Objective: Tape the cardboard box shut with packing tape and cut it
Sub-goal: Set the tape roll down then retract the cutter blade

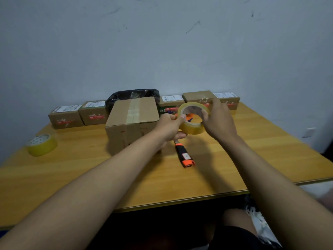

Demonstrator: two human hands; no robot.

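Note:
A brown cardboard box [133, 121] stands mid-table, a strip of tape running along its closed top seam. Just right of it, both hands hold a yellowish roll of packing tape [193, 126] up in the air. My left hand [171, 126] pinches the roll's left rim with thumb and fingers. My right hand [219, 120] grips the roll's right side. An orange-and-black utility knife [184, 155] lies on the table below the roll, partly hidden by my left hand.
A second tape roll [42, 145] lies at the table's left. Several small printed boxes [65, 117] line the back edge against the wall, with a black plastic bag [133, 96] behind the big box. The wooden table [252, 159] ends near me.

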